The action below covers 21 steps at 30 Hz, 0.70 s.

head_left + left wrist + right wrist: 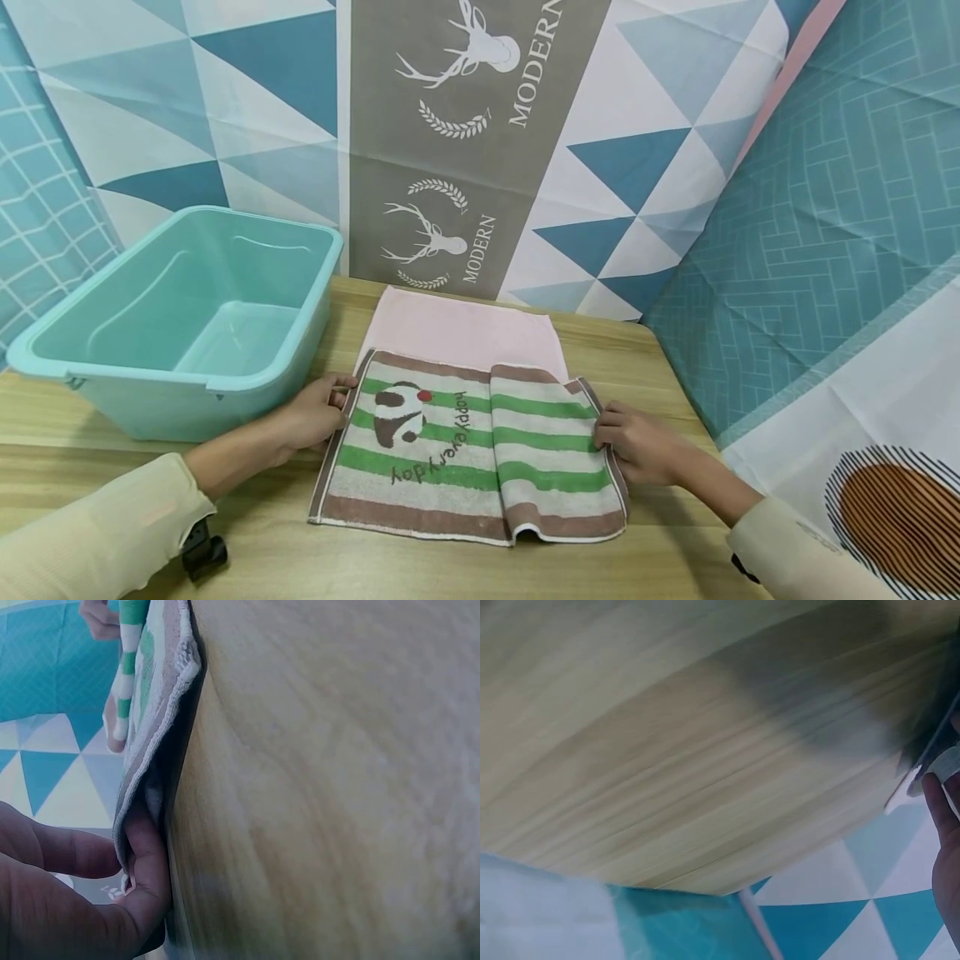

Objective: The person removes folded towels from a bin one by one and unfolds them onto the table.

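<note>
A striped towel (420, 500) in green, white and brown, with a panda and lettering, lies in front of me, a raised fold running down its right part. My left hand (318, 410) pinches its left edge; in the left wrist view the thumb is on one side of the towel's edge (161, 712) and a finger (150, 866) goes underneath. At the right edge, my right hand (637, 442) grips the cloth, with only fingers (939, 806) showing at the border of the right wrist view. A pink towel (465, 329) lies flat behind, partly covered by the striped one.
A turquoise plastic tub (202, 382) stands on the wooden table (420, 575) at the left, close to my left forearm. Patterned wall coverings (442, 167) rise behind the table, and another hangs along its right side.
</note>
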Each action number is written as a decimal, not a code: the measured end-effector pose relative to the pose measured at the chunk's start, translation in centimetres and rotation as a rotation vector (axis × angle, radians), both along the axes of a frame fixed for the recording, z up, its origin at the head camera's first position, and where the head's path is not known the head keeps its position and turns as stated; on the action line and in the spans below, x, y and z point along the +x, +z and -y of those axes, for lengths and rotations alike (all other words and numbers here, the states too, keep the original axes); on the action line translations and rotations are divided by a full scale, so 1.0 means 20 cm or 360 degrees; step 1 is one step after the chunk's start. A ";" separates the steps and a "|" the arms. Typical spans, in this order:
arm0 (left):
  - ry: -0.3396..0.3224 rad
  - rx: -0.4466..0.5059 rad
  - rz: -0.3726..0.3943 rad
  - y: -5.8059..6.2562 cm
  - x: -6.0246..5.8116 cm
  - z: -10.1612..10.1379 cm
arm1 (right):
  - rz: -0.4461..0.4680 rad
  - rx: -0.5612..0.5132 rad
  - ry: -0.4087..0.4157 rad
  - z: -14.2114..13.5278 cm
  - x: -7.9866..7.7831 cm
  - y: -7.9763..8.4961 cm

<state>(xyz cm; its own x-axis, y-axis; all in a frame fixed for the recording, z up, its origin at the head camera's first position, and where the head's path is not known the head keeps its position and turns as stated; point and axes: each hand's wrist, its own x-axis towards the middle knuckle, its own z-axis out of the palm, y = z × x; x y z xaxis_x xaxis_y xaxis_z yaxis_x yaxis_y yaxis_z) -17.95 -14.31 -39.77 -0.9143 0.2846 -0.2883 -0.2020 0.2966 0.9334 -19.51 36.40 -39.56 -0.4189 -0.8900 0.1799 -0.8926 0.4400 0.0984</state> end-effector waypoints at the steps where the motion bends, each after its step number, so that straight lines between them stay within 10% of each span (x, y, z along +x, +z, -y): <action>1: 0.0000 0.0000 0.0001 0.00 0.00 0.00 | -0.0017 0.0006 -0.0010 -0.02 0.00 0.00; 21: -0.0013 -0.0013 -0.0033 0.00 0.00 0.00 | -0.0174 0.0132 -0.0255 -0.24 0.03 -0.04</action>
